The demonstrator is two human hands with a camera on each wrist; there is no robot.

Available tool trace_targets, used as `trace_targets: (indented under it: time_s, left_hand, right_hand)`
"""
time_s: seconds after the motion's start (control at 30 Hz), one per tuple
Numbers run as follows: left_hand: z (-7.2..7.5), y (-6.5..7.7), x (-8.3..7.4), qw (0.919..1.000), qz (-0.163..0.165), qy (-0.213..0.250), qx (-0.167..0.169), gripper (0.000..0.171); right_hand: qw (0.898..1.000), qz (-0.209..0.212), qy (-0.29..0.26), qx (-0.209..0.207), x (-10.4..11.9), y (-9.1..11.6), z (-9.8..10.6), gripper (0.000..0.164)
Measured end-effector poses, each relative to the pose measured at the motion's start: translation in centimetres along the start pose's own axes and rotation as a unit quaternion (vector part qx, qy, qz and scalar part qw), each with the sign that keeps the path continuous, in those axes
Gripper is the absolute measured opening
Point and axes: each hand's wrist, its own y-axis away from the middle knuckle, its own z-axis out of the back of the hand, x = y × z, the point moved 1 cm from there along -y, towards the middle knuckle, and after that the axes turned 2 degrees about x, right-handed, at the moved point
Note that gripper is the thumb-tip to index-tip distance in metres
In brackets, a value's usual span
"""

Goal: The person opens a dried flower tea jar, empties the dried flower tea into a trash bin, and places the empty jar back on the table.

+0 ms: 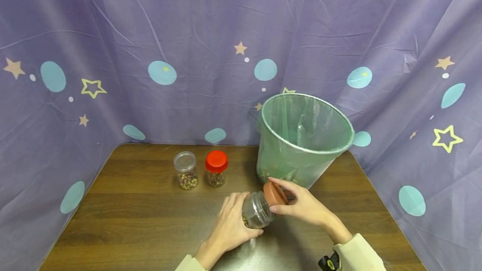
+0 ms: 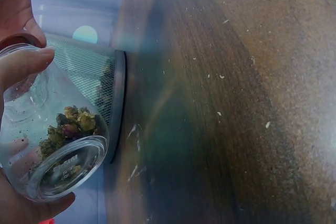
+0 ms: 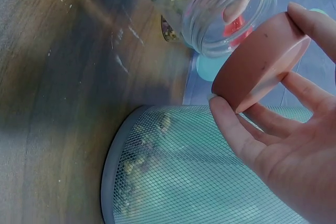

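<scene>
My left hand (image 1: pixel 234 223) grips a clear jar (image 1: pixel 256 211), tilted with its mouth toward the right. Dried flower buds (image 2: pixel 74 125) lie inside near the jar's base. In my right hand (image 1: pixel 303 204) is a brown-orange lid (image 1: pixel 275 194), pinched by its rim between thumb and fingers. The right wrist view shows the lid (image 3: pixel 260 61) apart from the jar's open threaded mouth (image 3: pixel 231 17), close in front of it.
A mesh wastebasket (image 1: pixel 290 158) with a green liner stands at the back right, dried bits showing near its bottom. Behind the hands, a clear-lidded jar (image 1: pixel 186 170) and a red-lidded jar (image 1: pixel 216 168) stand on the wooden table (image 1: pixel 143 204). Small crumbs dot the tabletop.
</scene>
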Motion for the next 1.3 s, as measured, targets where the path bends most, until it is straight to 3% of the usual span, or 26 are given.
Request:
trace_targets:
  time_s: [0.6,1.0,1.3]
  left_hand:
    - [0.1,-0.1,0.2,1.0000,0.009,0.000,-0.003,0.100]
    - [0.3,-0.1,0.5,0.9997,0.011,-0.001,-0.020,0.098]
    - [0.4,-0.1,0.5,0.9997,0.020,0.005,-0.014,0.097]
  right_hand:
    - [0.998,-0.056,0.009,-0.021,-2.3,1.9,0.9,0.073]
    - [0.995,-0.096,0.040,-0.003,-4.6,2.7,1.3,0.072]
    - [0.991,-0.128,0.042,0.018,-6.3,2.7,1.5,0.074]
